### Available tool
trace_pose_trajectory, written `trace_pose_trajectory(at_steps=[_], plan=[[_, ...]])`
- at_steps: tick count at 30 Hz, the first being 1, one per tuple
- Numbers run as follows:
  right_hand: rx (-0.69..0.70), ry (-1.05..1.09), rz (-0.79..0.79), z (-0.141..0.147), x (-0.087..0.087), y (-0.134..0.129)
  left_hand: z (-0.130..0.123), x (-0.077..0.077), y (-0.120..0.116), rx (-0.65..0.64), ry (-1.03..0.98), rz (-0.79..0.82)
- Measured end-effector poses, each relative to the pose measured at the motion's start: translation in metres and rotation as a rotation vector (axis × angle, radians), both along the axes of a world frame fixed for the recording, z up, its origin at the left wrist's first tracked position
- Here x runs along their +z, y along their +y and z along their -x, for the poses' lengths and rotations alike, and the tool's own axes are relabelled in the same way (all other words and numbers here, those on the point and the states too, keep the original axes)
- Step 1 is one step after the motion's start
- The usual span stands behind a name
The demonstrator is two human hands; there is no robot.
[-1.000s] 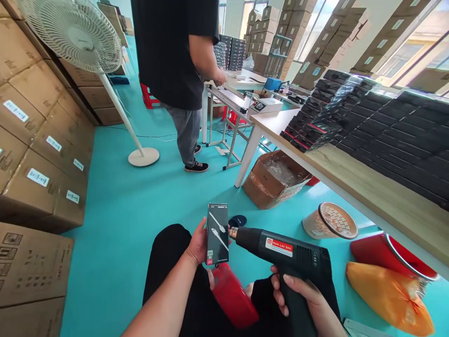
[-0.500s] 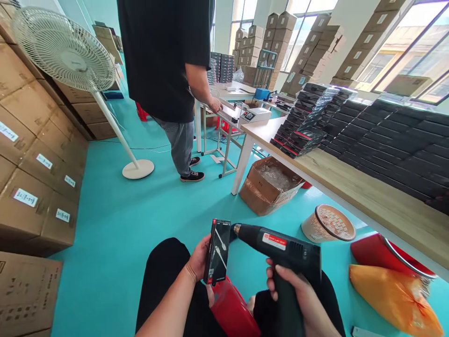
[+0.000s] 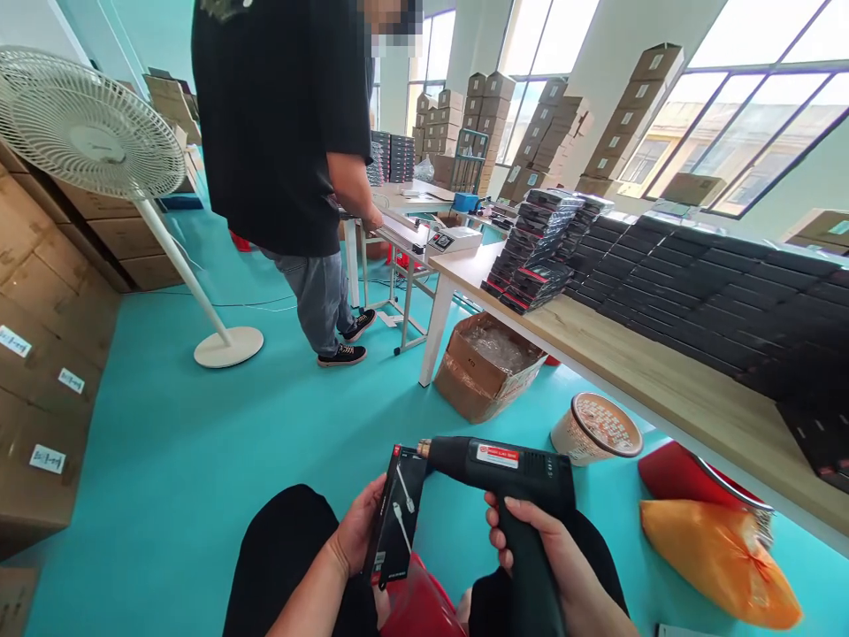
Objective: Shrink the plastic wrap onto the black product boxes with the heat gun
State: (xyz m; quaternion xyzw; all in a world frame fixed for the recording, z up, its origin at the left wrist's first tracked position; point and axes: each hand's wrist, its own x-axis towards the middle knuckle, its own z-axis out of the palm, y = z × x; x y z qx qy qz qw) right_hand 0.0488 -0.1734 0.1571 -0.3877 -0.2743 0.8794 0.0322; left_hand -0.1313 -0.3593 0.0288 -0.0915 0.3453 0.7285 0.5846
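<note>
A slim black box (image 3: 401, 518) with a cable picture and red corners stands tilted in my left hand (image 3: 362, 522), whose fingers wrap round its left side. My right hand (image 3: 531, 540) grips the handle of a black heat gun (image 3: 508, 464) with a red and white label. The gun's metal nozzle points left, at the upper right edge of the box, very close to it; whether they touch I cannot tell. Below the box, between my knees, is a red container (image 3: 424, 602), partly hidden.
A person (image 3: 285, 133) in a black shirt stands at a bench ahead. A white fan (image 3: 225, 345) and cartons (image 3: 46, 372) are at the left. On the right, a long table (image 3: 616, 349) bears stacked black boxes, with an open carton (image 3: 474, 380), bins and an orange bag (image 3: 716, 553) below.
The view has turned right and tilted up a little. The black box leans more to the right at its top, and the gun's nozzle is nearer its top corner. Both hands keep their hold.
</note>
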Motion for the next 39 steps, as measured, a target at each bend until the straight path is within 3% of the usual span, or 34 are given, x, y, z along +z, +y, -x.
trace_pose_trajectory(at_steps=[5, 9, 11, 14, 16, 20, 21, 24, 25, 29, 30, 34, 36, 39], plan=[[0.301, 0.046, -0.244, 0.015, 0.015, -0.011, 0.000, 0.003, -0.001, 0.014, 0.008, 0.012], [0.252, -0.019, -0.464, 0.024, 0.036, -0.009, 0.001, 0.004, -0.003, -0.024, -0.008, -0.005], [0.311, -0.031, -0.507, 0.024, 0.046, -0.009, 0.001, 0.005, -0.003, -0.022, 0.009, 0.004], [0.721, -0.021, -0.559, 0.019, 0.055, -0.013, 0.002, 0.007, -0.004, 0.012, -0.009, -0.013], [0.883, -0.020, -0.641, 0.018, 0.057, -0.016, 0.002, 0.008, -0.004, 0.023, -0.022, -0.025], [0.662, -0.047, -0.782, 0.025, 0.057, -0.019, 0.002, 0.008, -0.005, -0.016, 0.015, -0.025], [0.679, -0.039, -0.776, 0.027, 0.057, -0.019, 0.003, 0.007, -0.005, -0.009, 0.010, -0.025], [0.943, 0.022, -0.729, 0.031, 0.059, -0.020, 0.004, 0.004, -0.007, 0.067, -0.027, -0.022], [0.964, 0.028, -0.751, 0.032, 0.060, -0.020, 0.004, 0.003, -0.007, 0.078, -0.031, -0.019], [0.738, -0.028, -0.940, 0.038, 0.066, -0.020, 0.004, 0.003, -0.007, 0.016, -0.010, -0.025], [0.782, -0.028, -0.927, 0.037, 0.068, -0.020, 0.005, 0.003, -0.007, 0.017, -0.016, -0.037], [1.174, -0.035, -0.763, 0.025, 0.070, -0.018, 0.006, 0.001, -0.007, 0.093, -0.064, -0.091], [1.079, -0.057, -0.766, 0.017, 0.065, -0.016, 0.007, 0.000, -0.008, 0.105, -0.066, -0.086], [0.699, -0.067, -0.780, 0.014, 0.058, -0.016, 0.006, -0.002, -0.009, 0.087, -0.060, -0.051]])
